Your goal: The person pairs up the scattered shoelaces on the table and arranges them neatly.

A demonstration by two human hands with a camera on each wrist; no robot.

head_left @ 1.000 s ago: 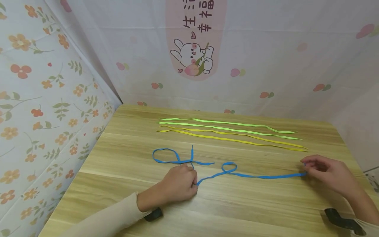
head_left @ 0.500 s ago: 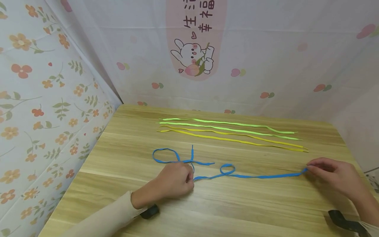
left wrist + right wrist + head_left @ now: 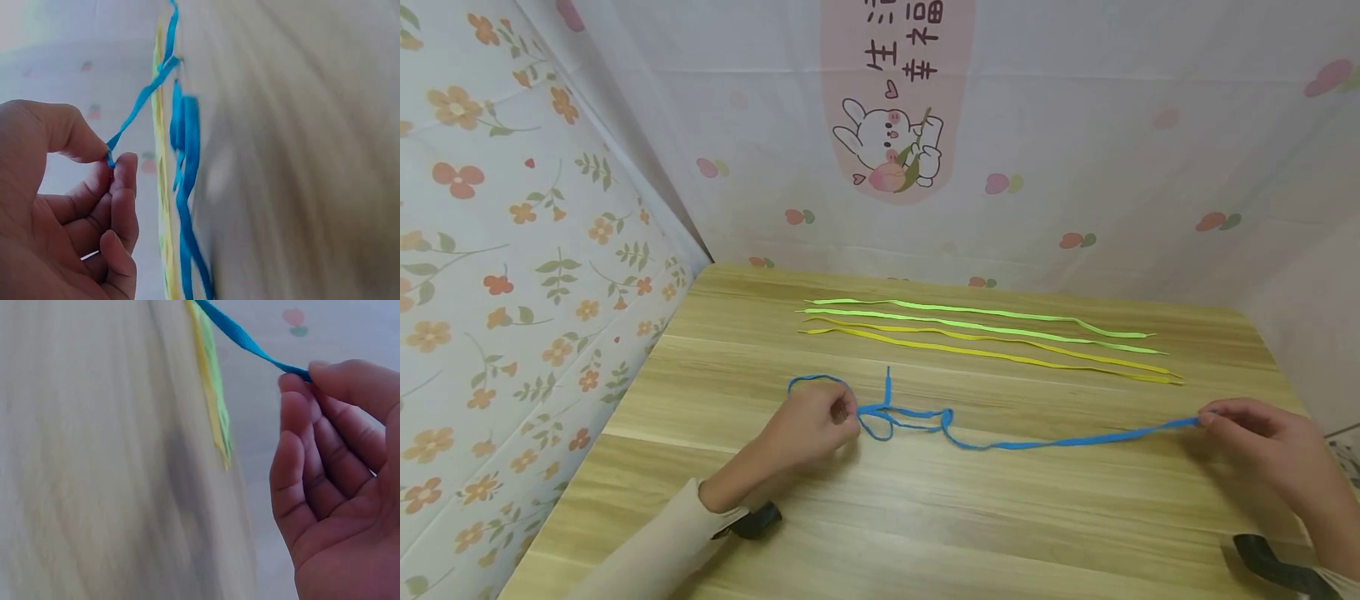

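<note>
A blue shoelace point(image 3: 1075, 441) stretches across the middle of the table, looped and tangled on its left part. My left hand point(image 3: 811, 423) pinches it between thumb and forefinger beside the tangle; in the left wrist view the pinched blue lace point(image 3: 139, 102) rises off the wood to the fingertips. Far to the right, my right hand point(image 3: 1270, 446) pinches the lace's other stretch, lifted slightly above the table. The right wrist view has the blue lace point(image 3: 240, 336) running taut into thumb and fingertip. A short blue end points away from me, and a small twisted loop lies right of the tangle.
Behind the blue lace lie two light green shoelaces point(image 3: 970, 325) and two yellow shoelaces point(image 3: 955, 347), roughly parallel. The wooden table point(image 3: 970, 533) ends at a patterned cloth backdrop point(image 3: 1037, 108), with a floral cloth point(image 3: 535, 275) along the left.
My left hand has shifted left and back, drawing the blue lace along, and the round loop has narrowed and moved left. My right hand has moved right with its end, pulling that stretch straighter.
</note>
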